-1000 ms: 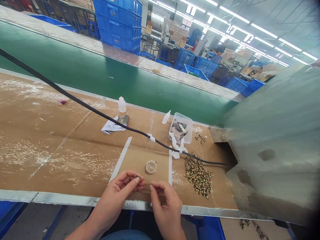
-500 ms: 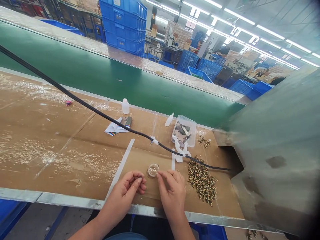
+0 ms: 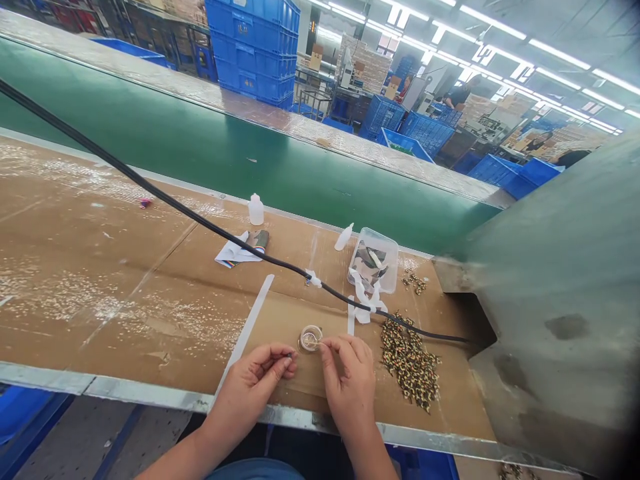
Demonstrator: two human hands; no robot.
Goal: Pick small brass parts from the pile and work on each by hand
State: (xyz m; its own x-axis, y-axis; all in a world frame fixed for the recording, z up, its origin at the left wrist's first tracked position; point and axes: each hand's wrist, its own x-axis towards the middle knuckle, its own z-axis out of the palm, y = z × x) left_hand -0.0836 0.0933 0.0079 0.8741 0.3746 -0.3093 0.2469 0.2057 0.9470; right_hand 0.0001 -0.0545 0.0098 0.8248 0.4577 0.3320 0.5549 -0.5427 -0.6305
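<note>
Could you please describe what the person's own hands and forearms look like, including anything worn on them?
The left hand and right hand are ungloved, with no ring, watch or bracelet visible. Both forearms are bare, with no sleeves in view.

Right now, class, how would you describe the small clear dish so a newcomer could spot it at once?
Find the brown worktop before the green surface, then look between its two white tape strips. The small clear dish sits there beside the right hand. It is round, unlike the larger rectangular clear box farther back.
</note>
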